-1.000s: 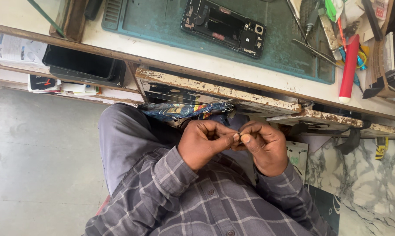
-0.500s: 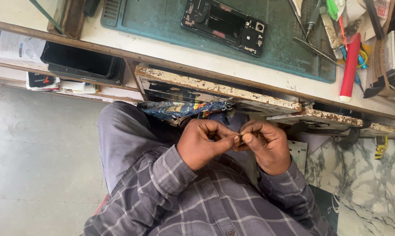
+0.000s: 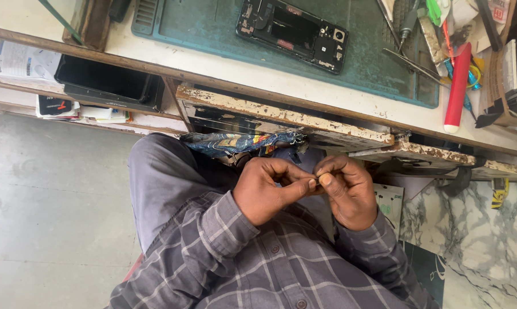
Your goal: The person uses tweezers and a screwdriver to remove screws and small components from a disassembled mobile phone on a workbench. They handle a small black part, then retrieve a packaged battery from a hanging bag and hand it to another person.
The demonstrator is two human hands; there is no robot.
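While the person sits at the workbench (image 3: pixel 258 71) with both arms drawn in over the lap, the left hand (image 3: pixel 270 189) and the right hand (image 3: pixel 347 191) meet just below the edge of an open drawer (image 3: pixel 287 117). Each hand is curled narrow, thumb against forefinger, and the two pinches touch tip to tip at a very small part (image 3: pixel 315 183) (too small to tell what it is, only a dark speck shows between the fingertips). The other fingers are folded into the palms. Both wrists come out of the sleeves of a grey checked shirt (image 3: pixel 270 269).

Just above the hands, a crumpled blue wrapper (image 3: pixel 235 142) lies at the front of the drawer, near the left hand but apart from it. Up on the bench, well apart from the hands, an opened phone (image 3: pixel 292 34) lies with its insides showing on a green mat (image 3: pixel 212 28). A red tube (image 3: pixel 457 86) lies at the right end of the mat among loose tools, and a black tray (image 3: pixel 107 86) sits on the shelf to the left.
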